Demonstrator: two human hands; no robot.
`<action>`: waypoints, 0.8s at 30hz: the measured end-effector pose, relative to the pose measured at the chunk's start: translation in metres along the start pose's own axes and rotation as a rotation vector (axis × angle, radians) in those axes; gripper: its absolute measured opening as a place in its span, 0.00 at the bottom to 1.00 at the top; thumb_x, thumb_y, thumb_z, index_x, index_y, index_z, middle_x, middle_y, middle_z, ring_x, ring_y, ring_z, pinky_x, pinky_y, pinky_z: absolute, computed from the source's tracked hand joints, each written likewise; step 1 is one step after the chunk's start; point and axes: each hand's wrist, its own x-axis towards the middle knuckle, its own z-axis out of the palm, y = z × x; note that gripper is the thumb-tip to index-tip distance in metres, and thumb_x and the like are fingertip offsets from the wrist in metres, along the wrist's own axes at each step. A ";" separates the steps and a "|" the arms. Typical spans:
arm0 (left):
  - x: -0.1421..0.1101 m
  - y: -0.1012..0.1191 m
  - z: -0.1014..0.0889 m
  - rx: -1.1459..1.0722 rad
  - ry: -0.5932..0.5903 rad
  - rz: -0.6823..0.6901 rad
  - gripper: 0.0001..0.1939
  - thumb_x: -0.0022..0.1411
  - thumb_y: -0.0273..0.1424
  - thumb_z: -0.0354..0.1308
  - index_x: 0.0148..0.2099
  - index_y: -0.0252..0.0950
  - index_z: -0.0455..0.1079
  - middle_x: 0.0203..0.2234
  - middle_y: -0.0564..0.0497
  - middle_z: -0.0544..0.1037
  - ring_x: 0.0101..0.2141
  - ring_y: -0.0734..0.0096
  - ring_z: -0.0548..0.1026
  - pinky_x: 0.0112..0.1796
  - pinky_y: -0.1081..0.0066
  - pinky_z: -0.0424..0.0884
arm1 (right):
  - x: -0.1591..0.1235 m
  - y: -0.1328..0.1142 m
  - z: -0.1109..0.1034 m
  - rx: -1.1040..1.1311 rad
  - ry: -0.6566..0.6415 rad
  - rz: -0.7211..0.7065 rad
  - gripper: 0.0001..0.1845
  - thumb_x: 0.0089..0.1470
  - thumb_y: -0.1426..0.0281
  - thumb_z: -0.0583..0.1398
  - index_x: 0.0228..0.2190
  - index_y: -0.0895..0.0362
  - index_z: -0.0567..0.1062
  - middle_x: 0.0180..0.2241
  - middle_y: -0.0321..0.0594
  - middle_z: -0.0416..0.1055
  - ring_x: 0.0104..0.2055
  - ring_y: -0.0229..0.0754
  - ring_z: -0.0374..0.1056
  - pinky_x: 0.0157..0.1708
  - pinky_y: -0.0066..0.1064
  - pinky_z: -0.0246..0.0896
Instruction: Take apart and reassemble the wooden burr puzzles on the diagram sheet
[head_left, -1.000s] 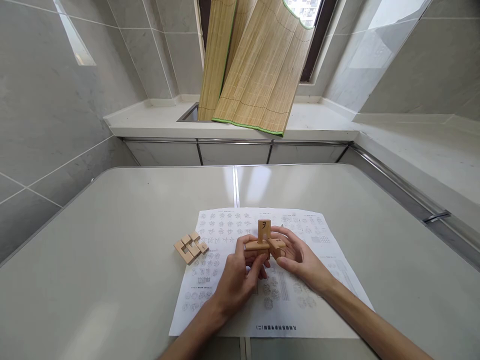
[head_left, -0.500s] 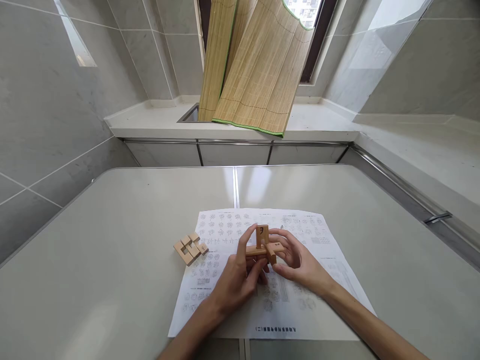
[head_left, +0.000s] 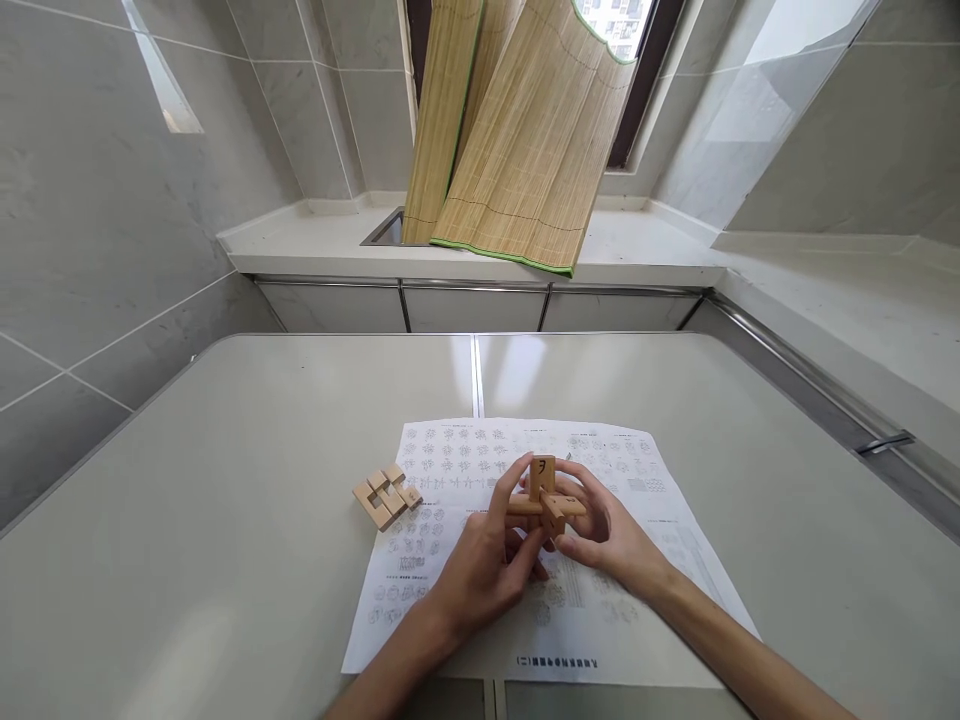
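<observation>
Both hands hold a small wooden puzzle cross (head_left: 545, 497) of interlocked notched bars just above a printed instruction sheet (head_left: 630, 600). My left hand (head_left: 487, 565) pinches its left side, thumb and fingers curled around one bar. From the right, my right hand (head_left: 607, 535) grips the puzzle with bent fingers. One upright bar carries a dark printed mark. Loose notched wooden bars (head_left: 386, 494) lie grouped on the table, left of the sheet and a little way from my left hand.
The grey table (head_left: 225, 560) has a seam down its middle. Beyond it runs a white ledge (head_left: 315, 245) with a sink edge and rolled bamboo mats (head_left: 517, 140) leaning at the window. Grey tiled walls stand on either side.
The puzzle cross has been turned and lowered slightly between my hands; the upright bar sits deeper in the assembly. The view has shifted a little to the left.
</observation>
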 end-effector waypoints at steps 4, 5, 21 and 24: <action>0.000 0.003 -0.001 0.008 -0.003 -0.016 0.39 0.75 0.35 0.55 0.78 0.47 0.38 0.38 0.48 0.83 0.22 0.72 0.81 0.25 0.75 0.77 | 0.000 0.002 -0.001 -0.011 0.000 -0.017 0.46 0.49 0.56 0.76 0.64 0.43 0.63 0.64 0.51 0.68 0.64 0.60 0.68 0.63 0.55 0.63; 0.000 0.004 -0.001 0.011 -0.003 -0.021 0.39 0.75 0.35 0.55 0.78 0.48 0.37 0.39 0.48 0.83 0.22 0.73 0.80 0.24 0.75 0.76 | 0.001 0.002 -0.001 -0.010 -0.001 -0.022 0.46 0.49 0.56 0.76 0.63 0.44 0.63 0.64 0.51 0.68 0.64 0.60 0.69 0.64 0.55 0.62; 0.000 0.000 0.005 -0.032 -0.005 -0.054 0.52 0.71 0.31 0.60 0.78 0.47 0.23 0.34 0.51 0.84 0.20 0.72 0.79 0.24 0.75 0.75 | 0.002 0.001 -0.003 0.007 0.026 -0.049 0.43 0.50 0.54 0.75 0.63 0.44 0.66 0.63 0.50 0.70 0.61 0.61 0.71 0.51 0.50 0.74; 0.000 0.001 0.006 -0.022 0.007 -0.055 0.51 0.71 0.32 0.60 0.78 0.47 0.24 0.35 0.51 0.84 0.19 0.74 0.78 0.23 0.75 0.74 | 0.002 0.001 -0.004 0.021 0.021 -0.047 0.42 0.50 0.55 0.74 0.62 0.43 0.66 0.64 0.49 0.69 0.62 0.61 0.70 0.54 0.52 0.73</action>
